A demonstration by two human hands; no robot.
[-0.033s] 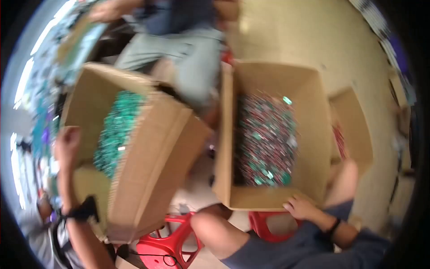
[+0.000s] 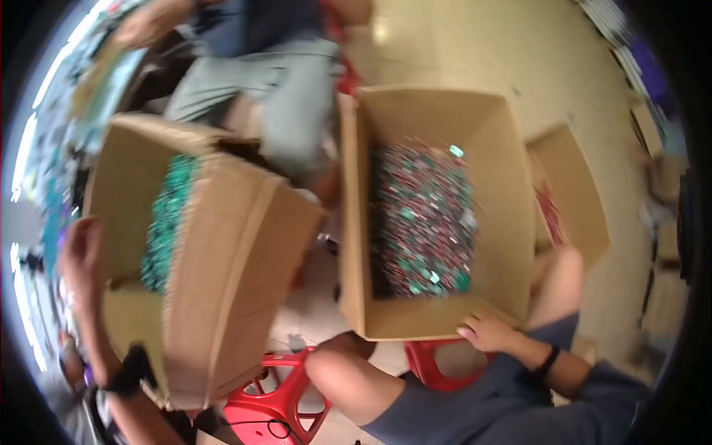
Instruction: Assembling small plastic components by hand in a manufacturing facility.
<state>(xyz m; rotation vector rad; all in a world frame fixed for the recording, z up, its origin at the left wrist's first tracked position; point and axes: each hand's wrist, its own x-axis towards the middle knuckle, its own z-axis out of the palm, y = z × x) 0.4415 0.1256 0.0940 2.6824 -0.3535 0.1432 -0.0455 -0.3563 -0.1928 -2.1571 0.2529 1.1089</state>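
Observation:
On the left stands a tilted cardboard box with small shiny green pieces inside. My left hand, blurred, has its fingers curled at this box's left rim, a thick black band on its wrist. Another cardboard box stands upright to the right, holding a heap of small shiny red, green and silver pieces. At its near rim is my right hand, with the fingers bent over the cardboard edge and a thin black band on the wrist. What the pieces are is too blurred to tell.
Beyond the boxes sits a person in light grey trousers, one hand at the far left. A red plastic stool stands near the left box. Right of the upright box is a smaller open carton with red pieces.
The whole view has shifted, so both boxes appear farther left. The left box and my left hand have also dropped slightly in the picture. My right hand stays at the same rim.

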